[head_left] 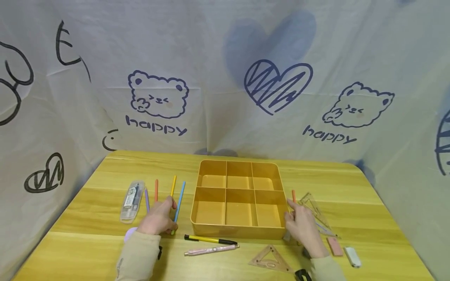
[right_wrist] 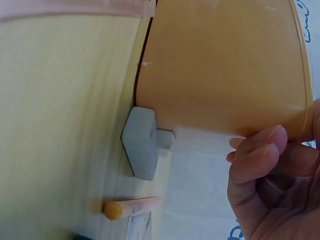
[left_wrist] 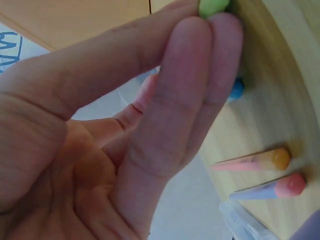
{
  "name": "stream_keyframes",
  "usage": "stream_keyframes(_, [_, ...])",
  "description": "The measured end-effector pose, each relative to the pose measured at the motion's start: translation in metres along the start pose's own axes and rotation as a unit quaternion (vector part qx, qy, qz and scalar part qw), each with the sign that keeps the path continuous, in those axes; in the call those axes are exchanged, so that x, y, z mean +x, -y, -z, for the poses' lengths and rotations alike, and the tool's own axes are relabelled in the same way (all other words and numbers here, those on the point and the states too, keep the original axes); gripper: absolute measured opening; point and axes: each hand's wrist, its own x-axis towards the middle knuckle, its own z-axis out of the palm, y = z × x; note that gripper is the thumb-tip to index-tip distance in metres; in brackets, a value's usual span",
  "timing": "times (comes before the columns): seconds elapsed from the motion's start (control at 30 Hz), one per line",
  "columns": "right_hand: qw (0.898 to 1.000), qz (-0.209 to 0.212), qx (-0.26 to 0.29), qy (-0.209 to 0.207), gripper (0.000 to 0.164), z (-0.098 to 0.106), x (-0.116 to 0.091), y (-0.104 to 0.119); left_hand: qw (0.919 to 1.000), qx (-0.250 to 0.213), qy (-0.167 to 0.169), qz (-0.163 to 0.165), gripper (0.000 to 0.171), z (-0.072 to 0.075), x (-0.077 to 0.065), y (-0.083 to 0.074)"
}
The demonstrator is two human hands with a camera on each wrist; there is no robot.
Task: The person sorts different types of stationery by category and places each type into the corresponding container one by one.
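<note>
My left hand point(head_left: 157, 218) pinches the green end point(left_wrist: 214, 7) of a slim blue pencil point(head_left: 181, 199) between thumb and fingers, left of the box. Beside it lie a yellow pencil point(head_left: 174, 184), partly hidden by the hand, an orange pencil point(head_left: 156, 191) and a purple pencil point(head_left: 147, 199). A yellow-orange box point(head_left: 211, 230) with six-part dividers stands mid-table, its compartments bare. My right hand point(head_left: 304, 226) grips the rim at the box's right side, fingers curled against the outer wall. Below those fingers a grey block-shaped eraser point(right_wrist: 141, 145) touches the box's corner.
In front of the box lie a yellow-black pen point(head_left: 211, 239), a pink pen point(head_left: 211, 250) and a triangular ruler point(head_left: 270, 259). To the right are a set square point(head_left: 318, 212), a pink eraser point(head_left: 334, 246) and a white eraser point(head_left: 352, 257). A clear case point(head_left: 132, 201) lies far left.
</note>
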Motion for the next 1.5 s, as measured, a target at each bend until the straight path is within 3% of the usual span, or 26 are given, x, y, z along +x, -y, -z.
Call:
stream_keyframes(0.3, [0.999, -0.028, -0.027, -0.009, 0.041, -0.0002, 0.0005, 0.0049, 0.9999, 0.011, 0.0, 0.006, 0.056, -0.0018, 0.0013, -0.0012])
stream_keyframes(1.03, [0.999, -0.02, -0.044, -0.009, 0.038, -0.0011, -0.0015, 0.0048, 0.9991, 0.036, -0.018, -0.011, 0.066, -0.0011, 0.0013, -0.0024])
stream_keyframes(1.2, [0.999, -0.012, -0.046, -0.013, 0.037, -0.0007, -0.0015, 0.0061, 0.9988, 0.036, -0.031, -0.008, 0.058, -0.0001, 0.0032, -0.0019])
stream_keyframes(1.4, [0.999, -0.005, -0.043, -0.011, 0.036, 0.0001, -0.0019, 0.0069, 0.9985, 0.013, -0.054, -0.003, 0.027, 0.0, 0.0047, -0.0005])
stream_keyframes(1.5, [0.999, -0.004, -0.042, -0.011, 0.036, 0.0007, -0.0024, 0.0069, 0.9976, 0.014, -0.066, -0.01, 0.02, 0.0002, 0.0055, -0.0006])
